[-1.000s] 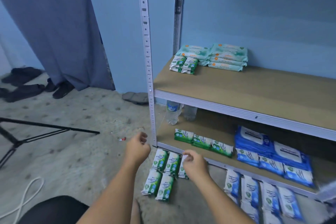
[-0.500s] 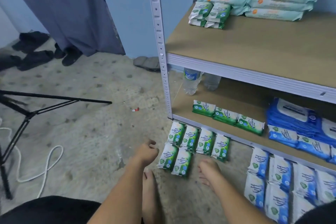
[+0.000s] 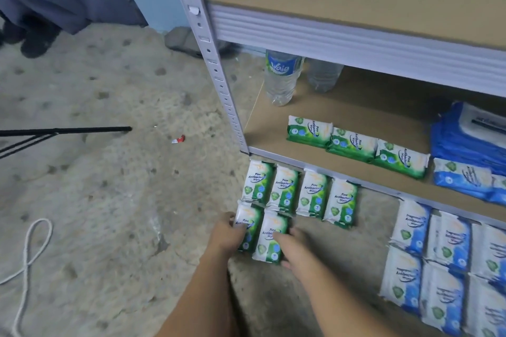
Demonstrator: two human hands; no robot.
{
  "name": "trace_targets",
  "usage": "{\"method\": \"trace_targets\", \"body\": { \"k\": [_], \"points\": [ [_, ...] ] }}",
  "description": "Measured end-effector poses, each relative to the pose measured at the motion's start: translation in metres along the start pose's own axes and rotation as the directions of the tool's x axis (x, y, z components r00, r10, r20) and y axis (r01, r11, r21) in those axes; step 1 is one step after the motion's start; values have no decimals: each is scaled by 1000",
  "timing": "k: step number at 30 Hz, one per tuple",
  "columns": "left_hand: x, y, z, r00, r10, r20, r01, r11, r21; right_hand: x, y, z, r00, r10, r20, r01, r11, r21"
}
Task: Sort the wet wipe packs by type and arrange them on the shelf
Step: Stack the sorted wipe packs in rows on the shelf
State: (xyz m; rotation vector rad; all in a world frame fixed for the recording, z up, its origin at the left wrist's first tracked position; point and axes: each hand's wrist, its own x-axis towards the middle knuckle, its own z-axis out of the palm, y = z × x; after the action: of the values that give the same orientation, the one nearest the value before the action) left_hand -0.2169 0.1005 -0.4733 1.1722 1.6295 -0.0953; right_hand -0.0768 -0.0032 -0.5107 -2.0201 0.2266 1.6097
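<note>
Head view shows two green packs side by side on the floor, near the person, and both hands are on them. The left hand (image 3: 228, 235) has its grip curled round the left green pack (image 3: 247, 223) at its left edge. The right hand (image 3: 297, 243) lays fingers over the right green pack (image 3: 269, 241) with the thumb by its lower corner, so its grip looks closed on that pack too. Half a second ago both hands were off the packs, so this pair has only just been taken hold of. I think the pair will go up next. Just beyond them lies a row of four green packs (image 3: 299, 194), touching the front edge of the low shelf (image 3: 273, 123). Three more green packs (image 3: 356, 145) already sit on that shelf, so green goes there. To the right, blue packs (image 3: 438, 268) lie on the floor, and more blue packs (image 3: 462, 178) are on the shelf. A water bottle (image 3: 282, 76) stands far back. The hands cover the lower parts of the two held packs. The blue packs are cut off at the right edge. The upper shelf hides the bottle's top, and its own far part is out of view.
</note>
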Motion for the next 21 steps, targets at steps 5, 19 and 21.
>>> {"method": "trace_targets", "body": {
  "k": [5,19,21],
  "points": [
    [0,-2,11,999,-18,-50,20,999,28,6,-1,11,988,-54,-143,59,998,29],
    [0,-1,17,1000,1,-30,1,999,50,-7,-8,8,976,-148,-160,133,986,-104],
    [-3,-1,15,1000,-21,-21,22,999,44,-8,-7,10,975,-157,-160,138,983,-124]
  ]
}}
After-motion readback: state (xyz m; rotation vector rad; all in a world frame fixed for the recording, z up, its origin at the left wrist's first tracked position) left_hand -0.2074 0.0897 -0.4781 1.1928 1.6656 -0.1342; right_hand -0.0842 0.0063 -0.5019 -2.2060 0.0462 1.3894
